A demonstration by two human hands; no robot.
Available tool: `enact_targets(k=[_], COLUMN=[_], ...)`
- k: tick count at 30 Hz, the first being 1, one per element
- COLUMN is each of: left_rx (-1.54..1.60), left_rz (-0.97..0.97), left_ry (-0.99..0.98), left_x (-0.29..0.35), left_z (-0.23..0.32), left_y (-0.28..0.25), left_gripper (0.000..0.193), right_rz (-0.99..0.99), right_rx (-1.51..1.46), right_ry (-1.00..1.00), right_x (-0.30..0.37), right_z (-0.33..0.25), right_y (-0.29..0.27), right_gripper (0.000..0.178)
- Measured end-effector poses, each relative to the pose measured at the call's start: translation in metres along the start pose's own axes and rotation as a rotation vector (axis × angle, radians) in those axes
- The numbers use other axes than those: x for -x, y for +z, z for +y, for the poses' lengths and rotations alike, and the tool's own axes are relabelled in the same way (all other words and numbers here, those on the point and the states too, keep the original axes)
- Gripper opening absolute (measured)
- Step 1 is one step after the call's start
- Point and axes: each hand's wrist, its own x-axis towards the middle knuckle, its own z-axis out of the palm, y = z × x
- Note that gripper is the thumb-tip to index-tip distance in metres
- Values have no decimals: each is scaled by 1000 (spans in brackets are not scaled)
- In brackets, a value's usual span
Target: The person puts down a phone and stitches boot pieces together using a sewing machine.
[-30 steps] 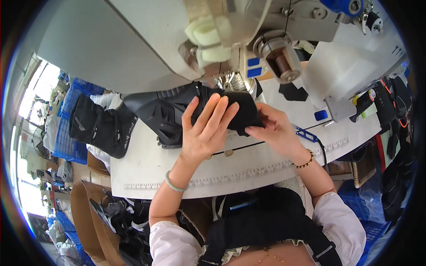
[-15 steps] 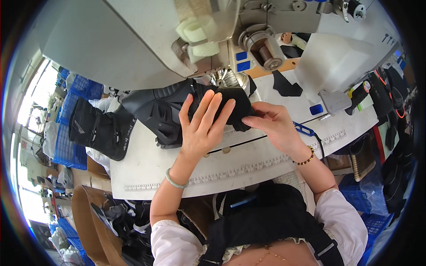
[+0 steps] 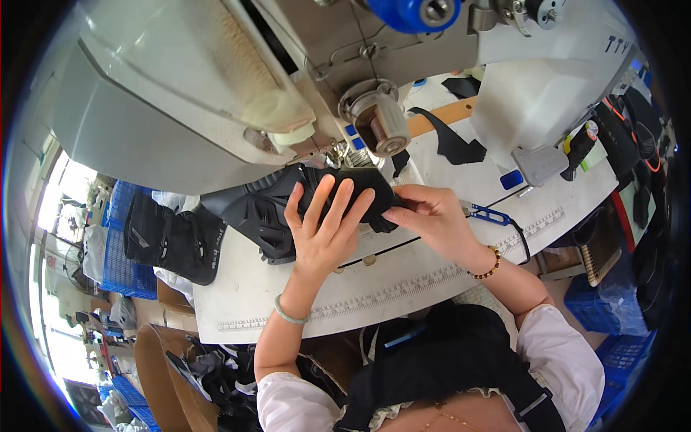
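A black boot upper with moulded ridged panels lies on the white table under the head of a sewing machine. My left hand rests on it with fingers spread, pressing the piece from above. Thumb and fingers of my right hand pinch the edge of its dark flap, at the right end. The needle area is mostly hidden behind the machine head and the metal parts above the upper. A finished-looking black boot piece stands on the left end of the table.
Dark blue thread snips on a black cord lie right of my right hand. A ruler strip runs along the table's front. A cut black piece lies behind. A cardboard box and blue crates stand left.
My view has shifted, so the table and hands sit slightly lower in the picture and more of the machine head shows. Both hands keep nearly the same placement on the boot upper.
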Motion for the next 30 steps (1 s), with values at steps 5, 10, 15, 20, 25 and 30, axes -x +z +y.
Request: enact_targets(k=[5,10,15,20,25,30], left_rx=[44,96,-22,-57,-130,-19], left_rz=[-11,-28,-78,-24,-121,-4], left_ry=[9,-29,-70,-79,-15,-47], left_x=[0,1,-3,-4,-8,-16], left_z=[-3,-3,4,12,21,22], left_y=[-1,-5,-6,-4,-9,-4], left_gripper=[49,49,45,39,31,32], right_rz=[2,-31,-20,-30,-77,-67], right_rx=[-215,-347,-421,-341,-357,-257], right_ry=[-109,58,46,-62,-37,-71], right_x=[-4,-5,-4,-4,-5,-10], right_z=[3,13,18,15,-7,5], right_y=[2,-3,-3,-5,-1,-4], right_gripper=[23,22,23,24,21,17])
